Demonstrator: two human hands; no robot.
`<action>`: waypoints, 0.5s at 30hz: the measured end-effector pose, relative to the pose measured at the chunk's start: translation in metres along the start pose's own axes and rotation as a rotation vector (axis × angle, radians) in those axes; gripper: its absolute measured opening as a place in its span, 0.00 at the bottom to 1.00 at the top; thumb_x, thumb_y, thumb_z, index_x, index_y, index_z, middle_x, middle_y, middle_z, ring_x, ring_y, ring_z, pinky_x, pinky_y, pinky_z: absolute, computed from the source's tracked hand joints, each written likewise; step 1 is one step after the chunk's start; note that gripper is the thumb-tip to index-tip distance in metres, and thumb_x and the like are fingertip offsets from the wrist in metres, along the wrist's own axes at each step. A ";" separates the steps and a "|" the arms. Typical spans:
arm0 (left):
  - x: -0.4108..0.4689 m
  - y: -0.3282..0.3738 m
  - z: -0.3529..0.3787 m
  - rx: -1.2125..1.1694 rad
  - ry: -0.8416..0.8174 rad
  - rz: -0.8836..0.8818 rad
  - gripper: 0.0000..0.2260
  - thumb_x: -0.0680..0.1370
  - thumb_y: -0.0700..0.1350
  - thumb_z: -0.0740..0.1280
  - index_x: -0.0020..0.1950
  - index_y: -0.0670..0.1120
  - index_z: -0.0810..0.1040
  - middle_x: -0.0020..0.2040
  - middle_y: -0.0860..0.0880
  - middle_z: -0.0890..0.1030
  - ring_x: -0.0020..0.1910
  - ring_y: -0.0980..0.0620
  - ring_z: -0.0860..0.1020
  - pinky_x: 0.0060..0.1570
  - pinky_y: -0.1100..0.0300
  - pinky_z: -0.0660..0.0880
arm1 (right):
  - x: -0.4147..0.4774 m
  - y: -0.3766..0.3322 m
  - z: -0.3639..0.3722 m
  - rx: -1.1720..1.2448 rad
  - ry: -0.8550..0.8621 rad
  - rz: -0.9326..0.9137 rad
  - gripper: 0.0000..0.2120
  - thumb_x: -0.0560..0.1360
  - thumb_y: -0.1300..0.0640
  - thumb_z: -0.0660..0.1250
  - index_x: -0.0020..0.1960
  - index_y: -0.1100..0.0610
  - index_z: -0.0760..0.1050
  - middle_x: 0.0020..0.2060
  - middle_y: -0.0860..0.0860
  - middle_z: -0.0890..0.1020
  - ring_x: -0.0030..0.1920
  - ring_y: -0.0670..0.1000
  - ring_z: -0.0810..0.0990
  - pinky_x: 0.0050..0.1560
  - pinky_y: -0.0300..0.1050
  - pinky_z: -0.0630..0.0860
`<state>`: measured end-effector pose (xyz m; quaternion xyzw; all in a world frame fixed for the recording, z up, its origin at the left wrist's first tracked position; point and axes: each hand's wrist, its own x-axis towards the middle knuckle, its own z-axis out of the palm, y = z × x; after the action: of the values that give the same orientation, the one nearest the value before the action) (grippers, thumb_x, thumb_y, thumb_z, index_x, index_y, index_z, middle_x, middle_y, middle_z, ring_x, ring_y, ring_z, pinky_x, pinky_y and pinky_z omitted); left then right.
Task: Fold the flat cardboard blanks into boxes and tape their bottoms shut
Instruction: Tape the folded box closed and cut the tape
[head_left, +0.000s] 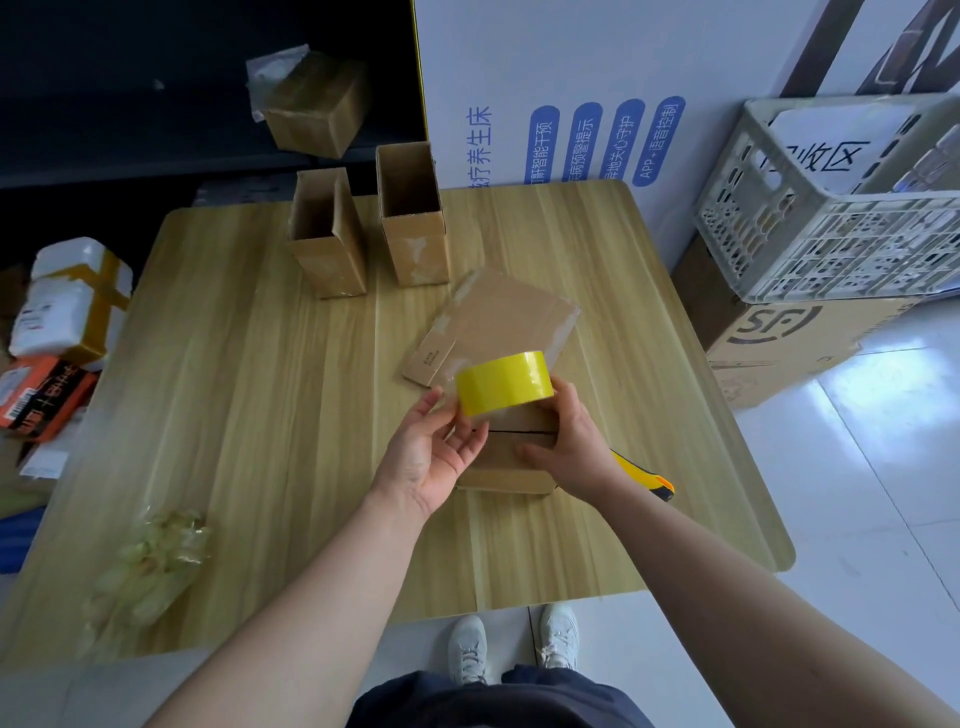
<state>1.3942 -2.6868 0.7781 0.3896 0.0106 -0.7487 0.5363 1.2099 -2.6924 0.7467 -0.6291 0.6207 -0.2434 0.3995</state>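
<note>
Yellow tape (503, 382) is sitting between both hands, raised just above a folded box (511, 457) that is lying near the table's (249, 395) front edge with its bottom seam facing up. The right hand (571, 441) is gripping the roll from its far side, fingers curled around it. The left hand (436, 447) is pinching at the roll's lower edge, where a clear strip appears to be peeling away; whether the loose end is really caught in that grip I cannot tell for sure.

Judging by this, the taping step is in hand: the flaps are closed, the seam is bare, and the tape is being started. The next move is likely calling for the free end to be pressed onto the box at one side of the seam, with the roll then drawn along the slit while the flaps are held flat.

Two finished boxes (369, 228) are standing open-topped at the back of the table, and one flat blank (498, 322) is lying between them and the hands. A yellow-handled cutter (644, 475) is resting just beside the right wrist, and crumpled tape scraps (150, 561) are lying at the table's left front.

Writing: a carton (779, 338) on the floor is carrying the "SF" logo. A white board (571, 104) behind the table is showing Chinese text in blue, including "APP+语音控制". The blank's small print is too small to read.
</note>
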 end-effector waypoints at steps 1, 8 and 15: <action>0.001 -0.004 -0.004 0.027 0.008 -0.010 0.10 0.77 0.33 0.63 0.47 0.48 0.72 0.36 0.46 0.82 0.33 0.52 0.79 0.50 0.50 0.79 | 0.000 0.001 0.001 0.023 -0.001 0.008 0.50 0.66 0.61 0.77 0.76 0.46 0.49 0.62 0.46 0.73 0.62 0.51 0.70 0.64 0.54 0.71; 0.010 -0.014 -0.002 0.284 0.143 0.176 0.12 0.77 0.33 0.66 0.57 0.46 0.72 0.42 0.45 0.83 0.38 0.52 0.82 0.46 0.54 0.79 | -0.003 0.000 0.001 0.075 0.072 -0.058 0.30 0.70 0.60 0.72 0.62 0.37 0.62 0.48 0.40 0.74 0.48 0.50 0.74 0.45 0.46 0.73; 0.006 -0.033 -0.001 0.300 0.233 0.279 0.17 0.71 0.32 0.73 0.58 0.40 0.75 0.50 0.40 0.82 0.45 0.49 0.83 0.54 0.58 0.79 | -0.005 -0.017 -0.017 0.005 0.078 -0.008 0.17 0.74 0.66 0.59 0.59 0.51 0.63 0.40 0.53 0.76 0.38 0.54 0.74 0.36 0.48 0.71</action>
<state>1.3674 -2.6773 0.7600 0.5465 -0.0931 -0.6103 0.5659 1.2052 -2.6923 0.7707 -0.6204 0.6329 -0.2710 0.3756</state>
